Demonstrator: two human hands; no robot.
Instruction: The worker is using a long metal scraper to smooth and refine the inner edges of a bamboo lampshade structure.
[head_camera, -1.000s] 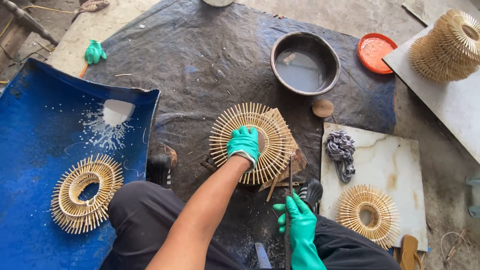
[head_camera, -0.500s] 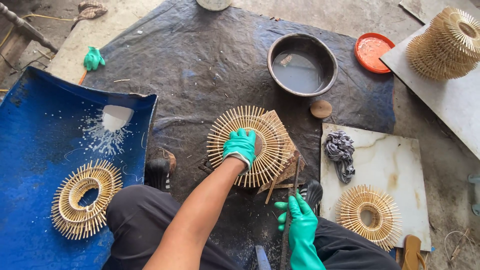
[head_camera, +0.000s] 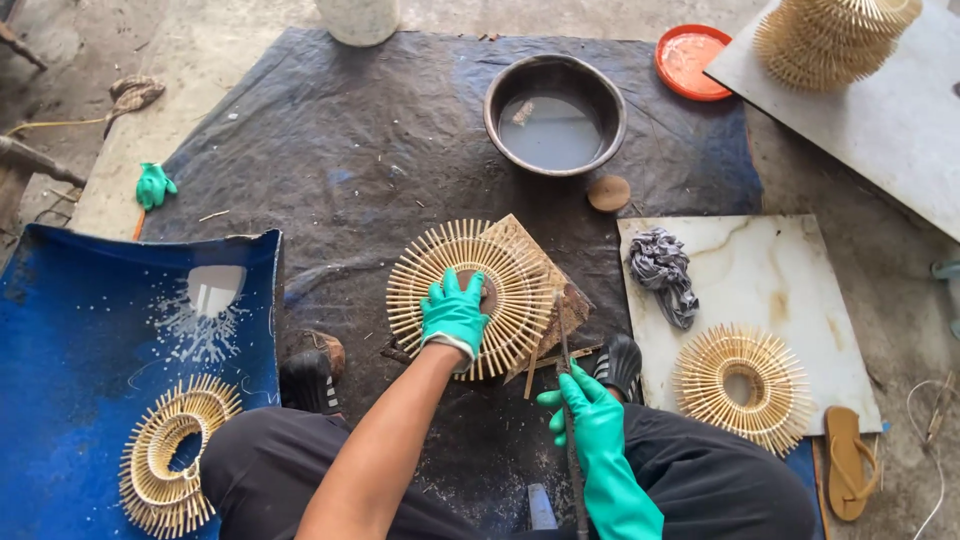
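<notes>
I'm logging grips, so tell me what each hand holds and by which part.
The right hand grips a thin dark rod partway along its shaft. The left hand grips nothing; it presses flat on the round stick ring at its centre.

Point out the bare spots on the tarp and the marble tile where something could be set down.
Free: the dark tarp between the green glove and the metal basin; the marble tile right of the grey rag. Crowded: around the left hand on the stick ring, and by the right hand with its thin rod.
</notes>
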